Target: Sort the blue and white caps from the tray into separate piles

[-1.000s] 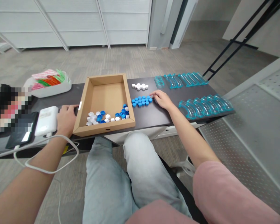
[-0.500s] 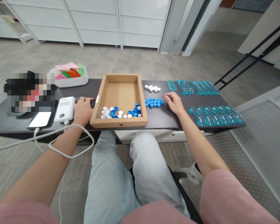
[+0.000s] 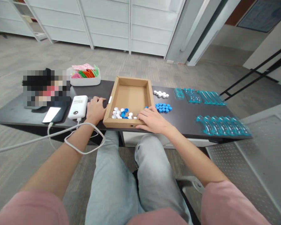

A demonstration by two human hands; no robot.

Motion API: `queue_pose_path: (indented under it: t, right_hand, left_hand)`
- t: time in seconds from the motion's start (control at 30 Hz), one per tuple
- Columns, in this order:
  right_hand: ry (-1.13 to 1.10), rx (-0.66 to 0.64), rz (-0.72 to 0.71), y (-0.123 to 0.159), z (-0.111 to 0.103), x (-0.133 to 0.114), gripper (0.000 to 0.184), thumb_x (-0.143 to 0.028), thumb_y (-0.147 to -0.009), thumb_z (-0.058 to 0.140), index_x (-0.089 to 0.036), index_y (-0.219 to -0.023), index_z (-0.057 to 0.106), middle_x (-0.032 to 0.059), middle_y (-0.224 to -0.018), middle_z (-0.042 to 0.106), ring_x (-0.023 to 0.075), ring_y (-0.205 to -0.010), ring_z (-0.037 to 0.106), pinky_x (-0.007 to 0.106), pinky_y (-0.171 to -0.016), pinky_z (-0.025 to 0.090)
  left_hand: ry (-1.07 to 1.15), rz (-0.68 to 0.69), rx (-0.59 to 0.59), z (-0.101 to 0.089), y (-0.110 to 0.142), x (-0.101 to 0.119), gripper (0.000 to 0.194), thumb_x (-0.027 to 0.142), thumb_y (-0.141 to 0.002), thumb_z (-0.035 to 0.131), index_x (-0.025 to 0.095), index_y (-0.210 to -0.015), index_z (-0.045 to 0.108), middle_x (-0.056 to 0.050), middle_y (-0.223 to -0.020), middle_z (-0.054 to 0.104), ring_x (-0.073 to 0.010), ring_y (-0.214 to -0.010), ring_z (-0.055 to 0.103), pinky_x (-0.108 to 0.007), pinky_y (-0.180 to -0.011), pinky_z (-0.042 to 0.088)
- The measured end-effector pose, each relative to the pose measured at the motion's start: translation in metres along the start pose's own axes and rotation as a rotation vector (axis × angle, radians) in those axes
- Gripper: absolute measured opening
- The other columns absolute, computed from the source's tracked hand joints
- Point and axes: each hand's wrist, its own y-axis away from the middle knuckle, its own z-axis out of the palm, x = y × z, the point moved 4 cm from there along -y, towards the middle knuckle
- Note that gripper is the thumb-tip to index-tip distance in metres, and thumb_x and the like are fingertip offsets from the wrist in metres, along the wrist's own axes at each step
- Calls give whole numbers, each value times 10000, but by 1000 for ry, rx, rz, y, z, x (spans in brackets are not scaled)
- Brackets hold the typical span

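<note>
A shallow cardboard tray (image 3: 131,93) sits on the dark table (image 3: 184,118) in front of me, holding several loose blue and white hexagon pieces (image 3: 121,113) along its near side. My right hand (image 3: 151,120) reaches over the tray's near right corner, fingers curled among the pieces there; what they grip is hidden. My left hand (image 3: 96,109) rests against the tray's left wall with fingers bent. Right of the tray lie a packed cluster of blue hexagons (image 3: 163,107) and, farther back, a small cluster of white hexagons (image 3: 161,93).
Two rows of clear teal curved track pieces (image 3: 221,125) lie at the right of the table. A white power bank (image 3: 78,107) with a cable, a phone (image 3: 51,114) and a white bin of coloured strips (image 3: 85,75) stand at the left.
My right hand has left the blue hexagon cluster and moved left into the tray's near right corner. The left hand stays at the tray's left wall. The view has pulled back.
</note>
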Motion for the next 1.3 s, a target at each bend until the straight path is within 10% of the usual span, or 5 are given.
queue_pose_path:
  t: [0.4,1.3]
  right_hand:
    - [-109,17,10,-15,-80,6,378,-639,-1195,716,-268,-1149,773,105,-1146,796,324,-1028,716,430,-908,466]
    - [-49,-24,2,-13,-86,3,357,-576,-1203,712,-229,-1118,724,107,-1133,760,282,-979,662,377,-849,384]
  left_hand:
    - [24,53,-63,1,-1,-7,365,209,-1217,447,138,-1457,713,-285,-1585,658,-394,-1371,617,-514,-1170,484]
    - [47,47,-37,9,-4,-14,403,293,-1201,484,272,-1522,726,-220,-1525,679,-414,-1411,630,-588,-1242,510]
